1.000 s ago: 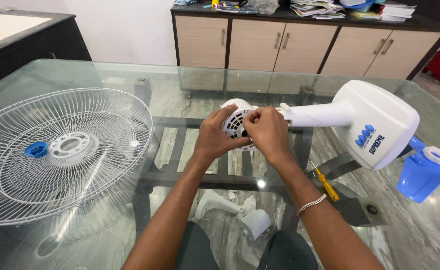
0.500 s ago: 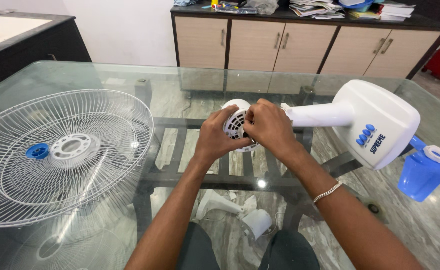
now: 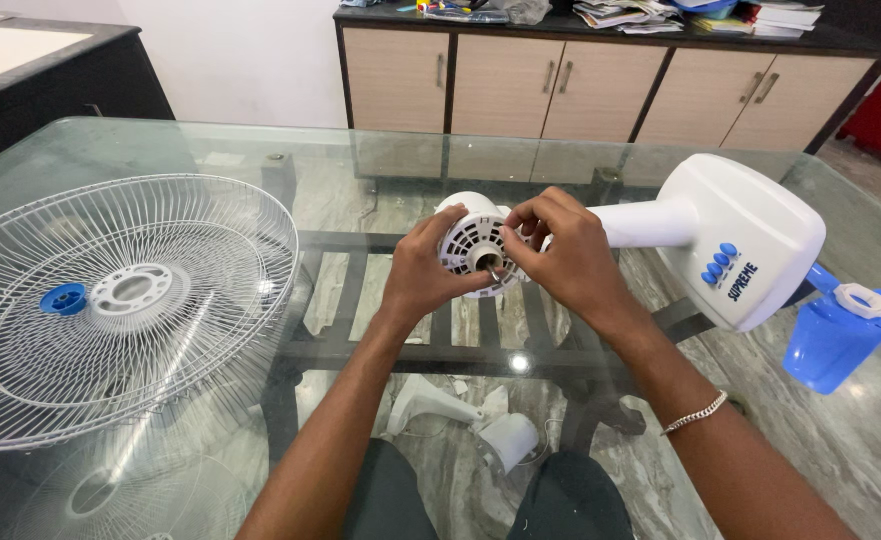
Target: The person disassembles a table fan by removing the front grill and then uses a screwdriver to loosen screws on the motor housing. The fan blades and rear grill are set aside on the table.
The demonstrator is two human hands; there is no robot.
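Observation:
A white fan body lies on the glass table (image 3: 360,170), with its round vented motor housing (image 3: 470,245) facing me and its base (image 3: 735,240) to the right, marked with blue buttons. My left hand (image 3: 422,270) grips the housing from the left. My right hand (image 3: 560,250) rests on its right side, fingertips pinched at the centre where the shaft sticks out. Whether the fingers hold a small part is hidden.
A white wire fan guard (image 3: 110,310) with a small blue cap (image 3: 63,298) lies at the left. Blue fan blades (image 3: 845,335) sit at the right edge. White plastic parts (image 3: 460,415) show on the floor below the glass. Wooden cabinets (image 3: 560,85) stand behind.
My right hand has shifted from covering the housing to pinching at its centre, so the vented face shows more. The left hand stays put.

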